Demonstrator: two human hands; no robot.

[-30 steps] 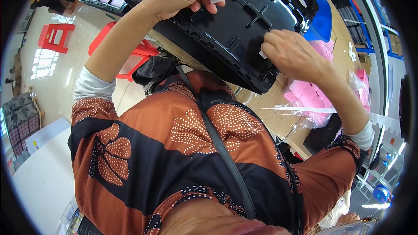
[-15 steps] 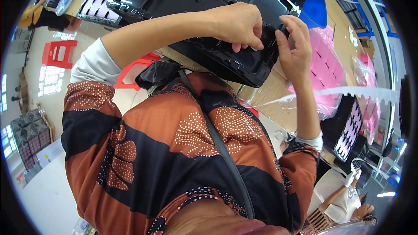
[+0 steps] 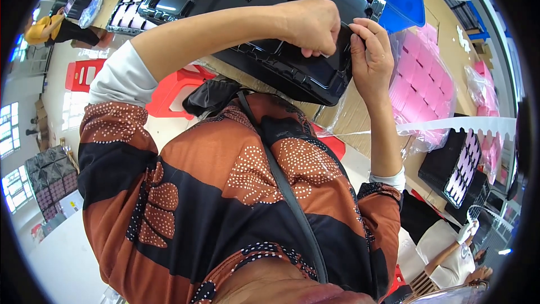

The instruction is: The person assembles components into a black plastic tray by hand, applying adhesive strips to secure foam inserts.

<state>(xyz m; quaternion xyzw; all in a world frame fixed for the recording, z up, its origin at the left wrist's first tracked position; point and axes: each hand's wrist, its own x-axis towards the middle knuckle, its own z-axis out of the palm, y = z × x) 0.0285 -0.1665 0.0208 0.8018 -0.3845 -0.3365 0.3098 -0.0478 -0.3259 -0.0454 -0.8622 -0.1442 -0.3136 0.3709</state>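
A glossy black moulded plastic tray (image 3: 247,5) with raised cross-shaped ridges lies before me at the top of the view. My left hand (image 3: 315,23) reaches across above its near right part, fingers curled closed. A small whitish bit shows at those fingertips, too little to name. At the tray's right edge is my right hand (image 3: 372,56), thumb and fingers pinching the rim near the corner. The fingertips of my right hand are partly hidden behind that rim.
Pink pieces in clear plastic wrap (image 3: 422,76) lie to the right, beside a blue bin (image 3: 406,0). More black trays with pale pink pieces (image 3: 464,160) stand lower right. Red stools (image 3: 174,93) are at left. Other people (image 3: 62,27) work at both sides.
My right hand has shifted slightly left along with the tray's corner. My left hand has lifted slightly, still curled. The view has turned a little.
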